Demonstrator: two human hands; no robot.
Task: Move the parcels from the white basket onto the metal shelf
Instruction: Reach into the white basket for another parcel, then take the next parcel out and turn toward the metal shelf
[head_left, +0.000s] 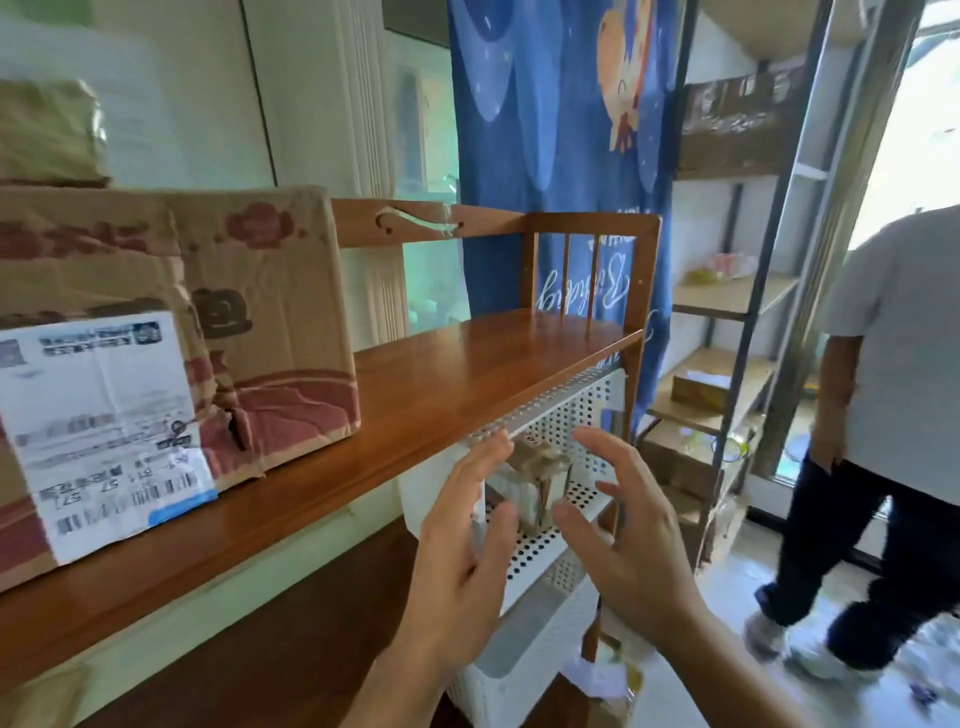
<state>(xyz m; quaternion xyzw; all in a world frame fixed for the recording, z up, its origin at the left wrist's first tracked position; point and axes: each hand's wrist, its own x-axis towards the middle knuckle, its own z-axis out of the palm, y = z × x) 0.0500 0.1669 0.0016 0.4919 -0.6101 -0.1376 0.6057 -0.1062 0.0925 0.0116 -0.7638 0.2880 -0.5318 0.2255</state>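
Head-camera view: two bare hands reach toward a white basket (582, 410) tucked under the top board of a wooden rack (467, 364), the left hand (457, 545) and right hand (623, 525) spread on either side of a small brown parcel (540, 483) that stands inside it; the fingers (488, 457) are wide and hold nothing. Apparently no grip has been taken yet, and the parcel has still to travel to the metal shelf (748, 291) at right, where a few boxes already sit. A large cardboard box (208, 338) rests on the wooden rack, and another person (893, 415) walks past
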